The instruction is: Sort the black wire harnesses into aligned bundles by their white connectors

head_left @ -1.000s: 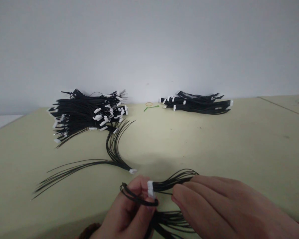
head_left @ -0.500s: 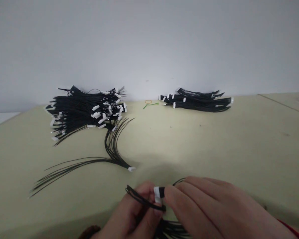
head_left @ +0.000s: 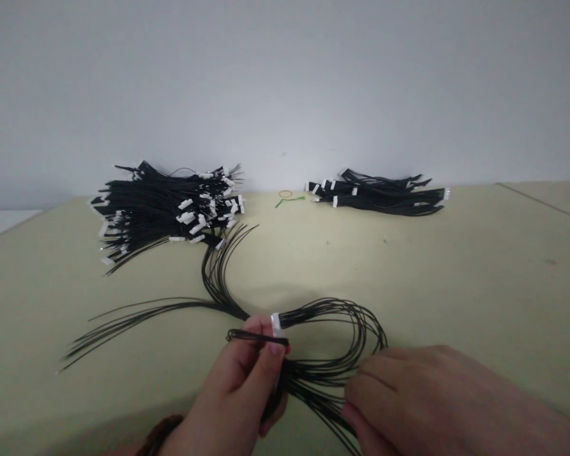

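My left hand [head_left: 249, 383] pinches a black wire harness [head_left: 323, 366] near its white connector [head_left: 276, 324]. A folded black cord or wire loop [head_left: 254, 337] lies across the fingers, under the thumb. From the connector the wires arc out to the right and curve back towards the left hand. On the right, my right hand [head_left: 399, 392] is closed around the loose wires; its fingertips are mostly hidden. Behind the left hand lies another black wire harness [head_left: 218, 291], its strands fanned out on the table.
A large pile of black harnesses with white connectors [head_left: 161, 206] lies at the back left by the wall. A smaller bundle [head_left: 384, 195] rests at the back right. Between them are a rubber band [head_left: 285, 195] and a green strip [head_left: 289, 201] on the table [head_left: 456, 278].
My right hand has moved right and down from the connector along the wires, and the wire loop now shows. My left hand has shifted slightly up and left.
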`<state>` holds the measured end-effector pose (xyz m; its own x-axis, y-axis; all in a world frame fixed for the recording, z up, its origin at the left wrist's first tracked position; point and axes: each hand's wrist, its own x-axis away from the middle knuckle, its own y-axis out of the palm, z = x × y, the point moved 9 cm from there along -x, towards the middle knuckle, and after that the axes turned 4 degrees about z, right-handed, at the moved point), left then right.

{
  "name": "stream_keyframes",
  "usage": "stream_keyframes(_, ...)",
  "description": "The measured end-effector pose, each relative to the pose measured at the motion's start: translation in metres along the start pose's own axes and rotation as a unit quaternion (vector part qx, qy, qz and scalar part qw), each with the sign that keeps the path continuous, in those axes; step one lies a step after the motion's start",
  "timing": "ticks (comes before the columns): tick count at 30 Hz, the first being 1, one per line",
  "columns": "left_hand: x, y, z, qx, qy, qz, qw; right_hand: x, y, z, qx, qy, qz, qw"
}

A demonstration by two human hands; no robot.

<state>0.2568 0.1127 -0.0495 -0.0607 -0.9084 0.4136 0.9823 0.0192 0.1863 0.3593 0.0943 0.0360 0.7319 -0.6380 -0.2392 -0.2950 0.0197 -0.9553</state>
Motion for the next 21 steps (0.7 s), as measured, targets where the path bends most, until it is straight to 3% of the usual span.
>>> stream_keyframes(4, 0.0, -0.001, -0.003, -0.027, 0.013, -0.007, 1.0, -0.007, 0.018, 0.0, -0.022, 0.053, -0.009, 0.998)
stream_keyframes(11, -0.002, 0.001, -0.008, -0.034, 0.003, -0.023, 0.999, -0.014, 0.015, -0.002, -0.017, 0.036, -0.02, 0.999)
stream_keyframes(15, -0.002, 0.003, -0.01, -0.025, -0.001, -0.023, 0.999, -0.012, 0.0, 0.017, -0.122, 0.108, -0.02, 0.986)
stream_keyframes(17, -0.002, 0.004, -0.009, -0.02, -0.004, -0.024, 1.0, -0.011, -0.002, 0.03, -0.248, 0.146, -0.056, 0.956)
stream_keyframes(18, -0.001, 0.005, -0.008, -0.016, -0.005, -0.025, 1.0, -0.01, 0.002, 0.034, -0.327, 0.152, -0.104, 0.927)
stream_keyframes(19, -0.001, 0.006, -0.007, -0.013, -0.007, -0.026, 1.0, -0.008, 0.007, 0.034, -0.409, 0.143, -0.158, 0.887)
stream_keyframes(21, 0.0, 0.008, -0.006, -0.008, -0.01, -0.028, 1.0, 0.001, 0.015, 0.027, -0.555, 0.092, -0.28, 0.778)
